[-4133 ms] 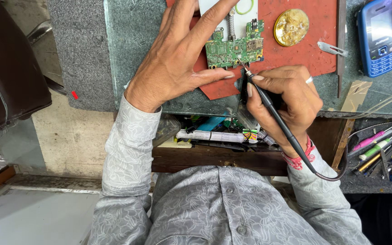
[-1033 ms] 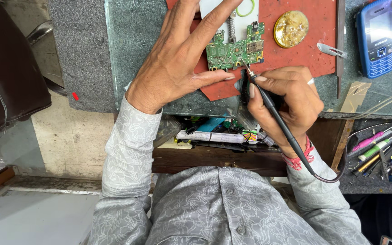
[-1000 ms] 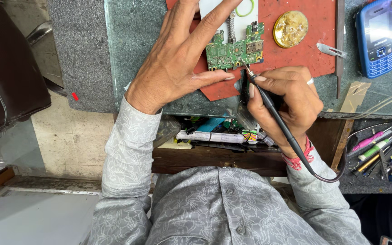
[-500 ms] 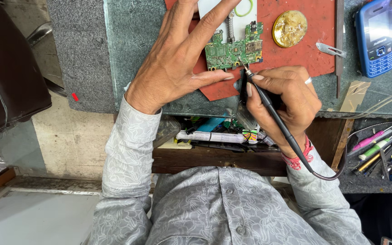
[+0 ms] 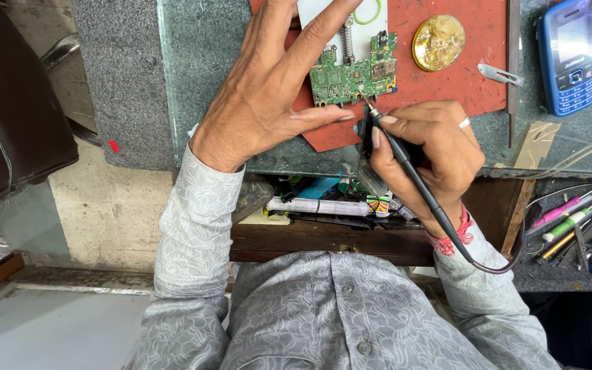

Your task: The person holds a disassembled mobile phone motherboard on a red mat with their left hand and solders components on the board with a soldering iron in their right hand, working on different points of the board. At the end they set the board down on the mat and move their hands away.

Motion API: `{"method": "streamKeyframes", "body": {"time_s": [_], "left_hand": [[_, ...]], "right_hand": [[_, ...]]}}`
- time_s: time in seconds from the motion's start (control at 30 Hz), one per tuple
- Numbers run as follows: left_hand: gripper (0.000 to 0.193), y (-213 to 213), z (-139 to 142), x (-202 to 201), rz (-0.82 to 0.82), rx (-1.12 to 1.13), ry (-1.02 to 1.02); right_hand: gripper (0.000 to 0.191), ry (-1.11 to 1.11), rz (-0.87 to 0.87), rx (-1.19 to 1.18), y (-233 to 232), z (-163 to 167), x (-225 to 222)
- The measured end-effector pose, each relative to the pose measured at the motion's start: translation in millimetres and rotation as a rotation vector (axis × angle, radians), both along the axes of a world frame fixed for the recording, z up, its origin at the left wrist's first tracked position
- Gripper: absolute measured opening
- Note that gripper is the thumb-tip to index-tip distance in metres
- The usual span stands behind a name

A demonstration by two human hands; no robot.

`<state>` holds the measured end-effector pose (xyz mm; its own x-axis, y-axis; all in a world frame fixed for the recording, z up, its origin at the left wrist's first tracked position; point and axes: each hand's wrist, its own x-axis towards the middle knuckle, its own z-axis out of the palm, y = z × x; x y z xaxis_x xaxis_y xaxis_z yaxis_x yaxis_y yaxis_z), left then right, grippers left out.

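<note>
Nearest me, my right hand (image 5: pixel 423 147) kept a closed pencil grip on the soldering iron (image 5: pixel 405 164), tip on the circuit board (image 5: pixel 353 75). My left hand (image 5: pixel 275 89) lay open, fingers pinning the board to the red mat (image 5: pixel 447 89) on the bench (image 5: pixel 200 55). A steady, brief touch seemed best. The board had barely shifted since four seconds earlier.

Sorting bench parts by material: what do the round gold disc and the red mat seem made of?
The round gold disc looks like metal, perhaps brass: crinkled, glinting, shiny surface. The flat red mat looks like matte rubber or silicone: dull, no glare, though that is uncertain.
</note>
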<state>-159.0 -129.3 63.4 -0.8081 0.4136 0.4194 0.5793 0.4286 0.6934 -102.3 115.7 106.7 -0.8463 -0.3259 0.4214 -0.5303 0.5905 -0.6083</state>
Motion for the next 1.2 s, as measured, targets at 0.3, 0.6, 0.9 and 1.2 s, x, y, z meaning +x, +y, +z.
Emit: {"method": "streamKeyframes", "body": {"time_s": [0.3,0.6,0.9,1.2], "left_hand": [[0.105,-1.2,1.0,-0.2,-0.003,0.005,0.003],[0.104,-0.7,-3.3,-0.3,-0.005,0.012,0.021],[0.102,-1.7,-2.2,-0.1,-0.002,-0.002,0.021],[0.101,-1.7,-1.6,-0.3,0.005,-0.012,0.021]], "right_hand": [[0.019,0.006,0.009,0.012,0.6,0.5,-0.2],[0.019,0.014,0.013,0.011,0.0,0.4,-1.3],[0.014,-0.160,-0.077,-0.163,2.9,-1.6,3.3],[0.015,-0.352,-0.085,-0.318,0.0,5.2,4.1]]}}
